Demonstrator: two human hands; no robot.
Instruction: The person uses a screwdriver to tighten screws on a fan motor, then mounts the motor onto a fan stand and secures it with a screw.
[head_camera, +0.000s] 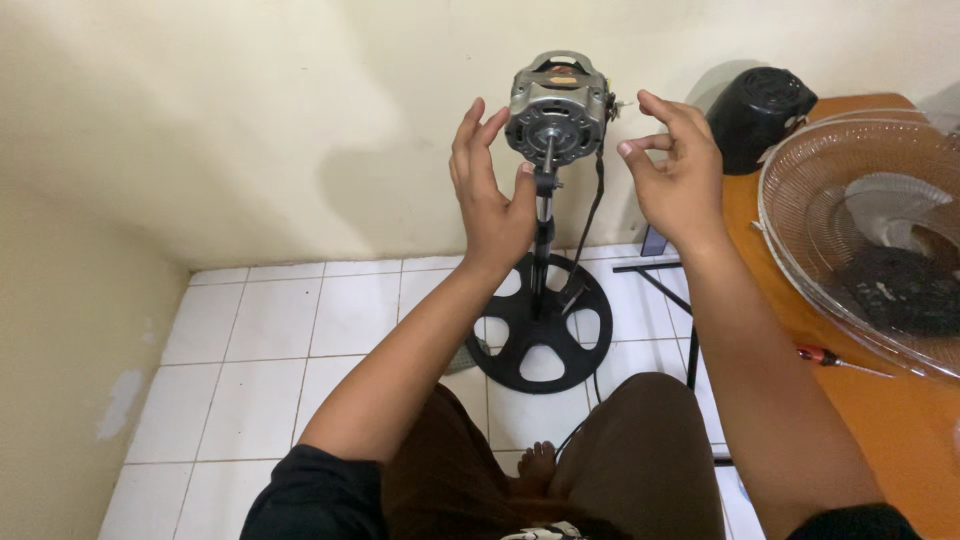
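Head view: the black round base (540, 325) sits on the white tiled floor (270, 330) by the person's knees — above it, the left hand (492, 195) rests open-fingered against the stand pole (543, 225), the right hand (672, 160) pinches loosely beside the bare fan motor (558, 105) — a wire grille (850, 215) lies on the orange bench (880, 410)

A wire fan guard (850, 215) lies on an orange table (890, 420), with a red-handled screwdriver (825, 357) beside it and a black motor cover (755, 115) behind. White floor tiles (260, 340) meet a cream wall (250, 120).
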